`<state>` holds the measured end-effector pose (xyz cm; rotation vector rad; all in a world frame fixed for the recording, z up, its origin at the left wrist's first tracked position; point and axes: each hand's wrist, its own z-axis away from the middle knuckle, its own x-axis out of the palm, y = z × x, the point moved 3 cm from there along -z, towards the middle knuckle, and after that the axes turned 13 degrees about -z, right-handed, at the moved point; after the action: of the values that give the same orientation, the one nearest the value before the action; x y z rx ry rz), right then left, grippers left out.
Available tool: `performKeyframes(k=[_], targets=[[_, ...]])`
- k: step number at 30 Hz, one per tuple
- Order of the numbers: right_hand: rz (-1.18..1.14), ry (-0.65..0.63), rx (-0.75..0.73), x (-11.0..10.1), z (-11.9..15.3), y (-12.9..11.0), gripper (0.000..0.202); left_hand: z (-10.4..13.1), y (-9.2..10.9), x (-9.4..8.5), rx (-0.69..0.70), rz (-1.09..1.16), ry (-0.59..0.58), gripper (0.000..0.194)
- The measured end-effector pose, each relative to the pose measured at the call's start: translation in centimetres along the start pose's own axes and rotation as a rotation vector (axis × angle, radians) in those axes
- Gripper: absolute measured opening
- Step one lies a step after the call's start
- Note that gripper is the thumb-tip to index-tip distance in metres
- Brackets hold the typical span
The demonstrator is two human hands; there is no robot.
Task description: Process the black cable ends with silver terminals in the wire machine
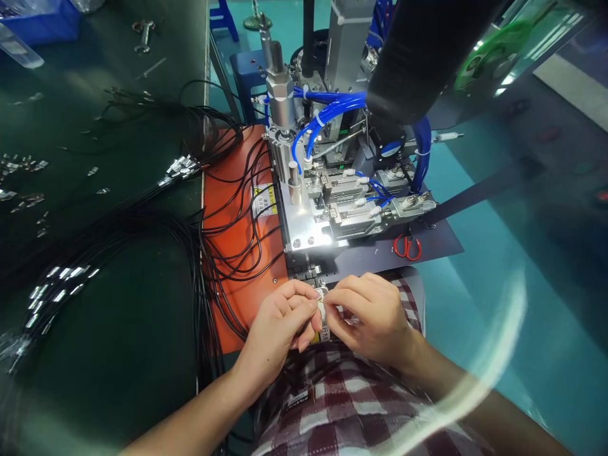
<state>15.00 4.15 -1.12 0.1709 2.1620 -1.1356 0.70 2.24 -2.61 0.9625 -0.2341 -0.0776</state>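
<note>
My left hand [291, 315] is closed in a pinch, thumb against fingertips, just in front of the machine. The fingers of my right hand [368, 316] are curled together and meet it tip to tip. A small whitish piece [321, 296] shows between the fingertips of both hands; it is too small to name. Right ahead is the metal machine [311, 221] with its cylinders and blue air hoses [339, 104]. Black cables [237, 253] lie across the orange plate [247, 310] left of my hands. Behind the fingers, a label is partly hidden.
Bundles of cables with shiny metal ends [59, 285] lie on the dark green table [142, 329], near loose metal pieces [23, 166]. A wrench [144, 37] and a blue bin [45, 22] are farther back. Red-handled scissors [407, 248] lie right of the machine. A dark arm [427, 57] overhangs.
</note>
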Motion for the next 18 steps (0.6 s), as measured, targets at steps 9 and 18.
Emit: performKeyframes(k=[9,18], targets=[[-0.350,-0.060,0.332,-0.4,-0.6,0.8,0.011,-0.1,-0.1,0.2,-0.024,-0.043,-0.001,0.012],[-0.709,-0.049,0.646,0.3,-0.4,1.8,0.010,-0.2,-0.2,0.1,-0.055,-0.041,0.022,0.017]])
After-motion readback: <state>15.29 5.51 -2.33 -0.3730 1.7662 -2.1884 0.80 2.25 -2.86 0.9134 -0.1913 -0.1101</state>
